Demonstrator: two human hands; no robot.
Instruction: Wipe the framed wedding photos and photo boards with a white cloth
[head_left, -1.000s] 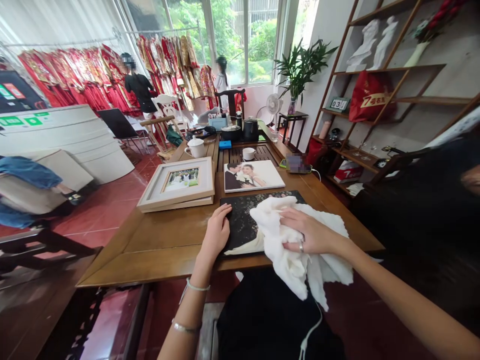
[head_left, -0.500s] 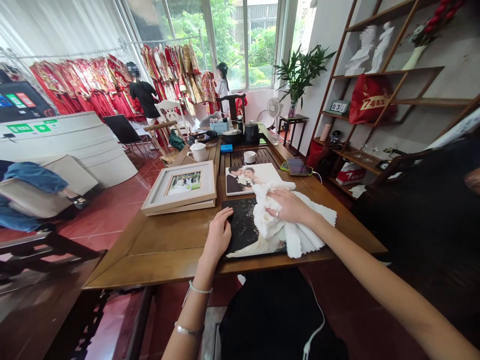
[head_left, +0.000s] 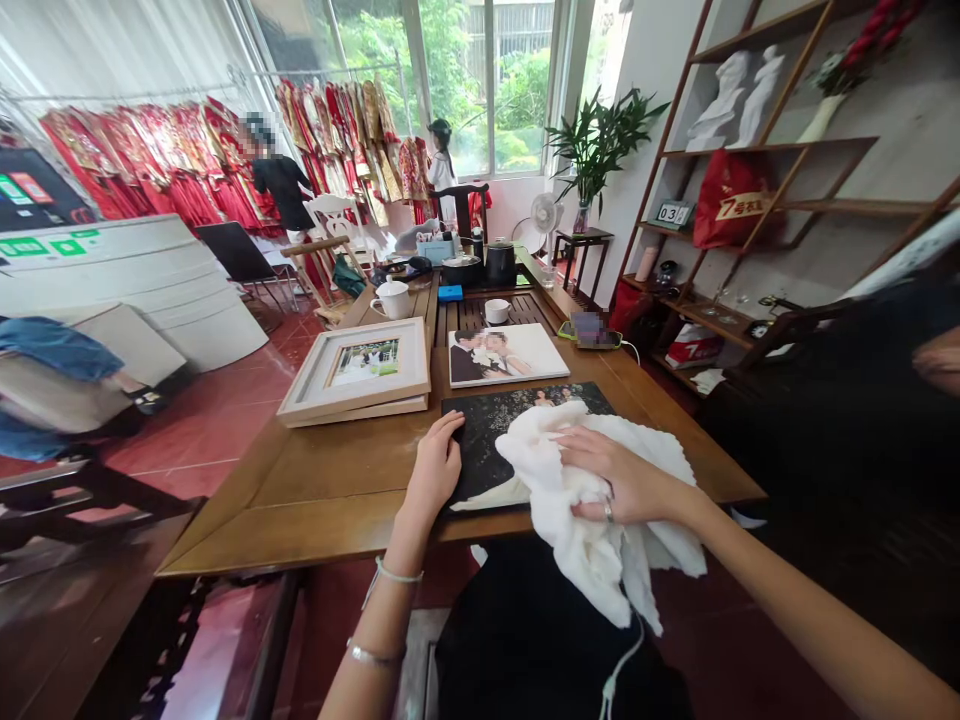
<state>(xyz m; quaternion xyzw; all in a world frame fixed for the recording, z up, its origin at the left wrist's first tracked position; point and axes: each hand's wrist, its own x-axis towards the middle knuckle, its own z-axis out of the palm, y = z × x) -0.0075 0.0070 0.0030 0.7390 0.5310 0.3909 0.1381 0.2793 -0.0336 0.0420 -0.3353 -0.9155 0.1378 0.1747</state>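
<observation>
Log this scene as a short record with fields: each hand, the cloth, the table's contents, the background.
left hand: flat on the left edge of the dark photo
right hand: on the cloth, fingers curled into it
cloth: white, bunched, covers the photo's right part, hangs over the table edge
farther on table: framed picture, print, mug, cup, kettle
background: person in black by red garments

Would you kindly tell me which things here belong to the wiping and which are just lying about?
In hand: dark glossy rectangular photo panel, steadied by left hand; white fluffy cloth, gripped by right hand.
Lying about: pale wooden framed photo; white unframed wedding print; white ceramic mug.
</observation>
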